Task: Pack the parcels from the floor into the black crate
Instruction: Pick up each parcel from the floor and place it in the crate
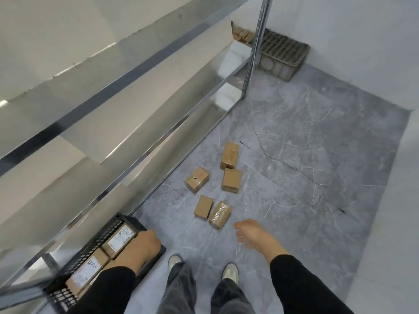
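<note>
Lower centre: right hand fingers spread, empty; take taped parcel by long sides. Left hand curled in black crate, contents unclear.

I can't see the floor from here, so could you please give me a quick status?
Left hand in black crate, grip hidden. Right hand open, empty. Five parcels on floor, nearest. Nothing in the way.

We see long black sleeves ending at both wrists, with the left hand and right hand bare. Below hang loose grey trousers (faded, denim-like) over pale low sneakers with darker toe panels.
</note>
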